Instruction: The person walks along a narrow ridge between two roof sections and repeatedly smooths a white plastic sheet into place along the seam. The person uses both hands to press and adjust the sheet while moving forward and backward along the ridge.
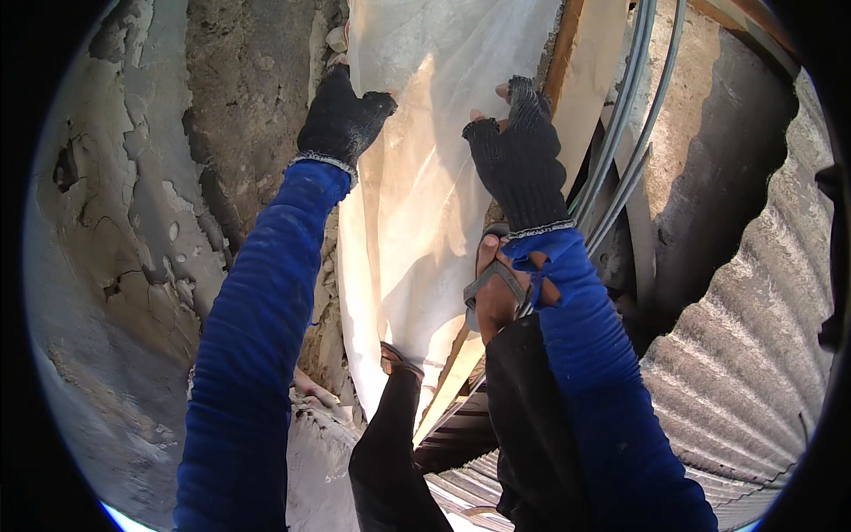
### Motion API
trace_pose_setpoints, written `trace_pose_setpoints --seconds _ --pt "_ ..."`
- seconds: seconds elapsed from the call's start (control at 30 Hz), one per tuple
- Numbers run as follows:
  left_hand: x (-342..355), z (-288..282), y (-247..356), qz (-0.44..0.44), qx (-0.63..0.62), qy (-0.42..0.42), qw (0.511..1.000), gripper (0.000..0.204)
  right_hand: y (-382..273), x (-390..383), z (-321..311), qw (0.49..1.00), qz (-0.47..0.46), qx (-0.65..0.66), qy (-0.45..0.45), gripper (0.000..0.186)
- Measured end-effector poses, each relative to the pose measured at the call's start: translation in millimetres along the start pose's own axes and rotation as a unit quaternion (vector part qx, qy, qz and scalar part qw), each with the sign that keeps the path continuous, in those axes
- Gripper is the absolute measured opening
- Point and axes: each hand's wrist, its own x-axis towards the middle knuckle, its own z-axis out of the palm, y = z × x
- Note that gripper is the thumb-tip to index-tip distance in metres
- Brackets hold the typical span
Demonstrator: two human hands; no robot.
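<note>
A translucent white plastic sheet (434, 191) runs lengthwise down the middle of the view, wrinkled and partly sunlit. At its upper left edge is my left hand (341, 120), in a black fingerless glove, thumb stretched out over the sheet. The tips of its other fingers are mostly hidden. My right hand (523, 155), gloved alike, is over the sheet's right edge, next to a wooden beam (567, 58). Its thumb and forefinger are spread apart with nothing visible between them. Whether either palm presses on the sheet, I cannot tell.
Rough, cracked masonry (146, 177) lies to the left. Bent grey metal tubes or cables (628, 115) curve down at the right, beside a dark gap. Corrugated roofing (753, 328) fills the lower right. My sandalled feet stand on the sheet and beside its right edge.
</note>
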Motion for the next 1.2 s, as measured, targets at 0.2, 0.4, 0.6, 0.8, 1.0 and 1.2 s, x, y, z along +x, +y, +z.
trace_pose_setpoints --seconds 0.2,0.4,0.6,0.8,1.0,1.2 --pt "-67 33 -19 -0.065 0.055 0.034 0.996 0.059 23 -50 -32 0.956 0.136 -0.148 -0.215 0.058" --pt "-79 56 -41 -0.069 0.042 0.009 0.997 0.067 30 -53 -9 0.949 0.022 -0.185 -0.254 0.040" --pt "-77 65 -62 0.006 0.097 0.010 0.995 0.062 41 -71 26 0.944 -0.040 -0.242 -0.219 0.035" --pt "-72 57 -51 -0.054 0.074 -0.057 0.994 0.072 30 -62 33 0.900 -0.211 -0.199 -0.326 0.033" --pt "-77 48 -42 -0.061 0.062 -0.078 0.993 0.075 -12 -61 -12 0.931 0.017 -0.256 -0.261 0.045" --pt "-71 55 -49 -0.021 0.143 -0.039 0.989 0.078 3 -58 -14 0.933 0.019 -0.294 -0.209 0.045"
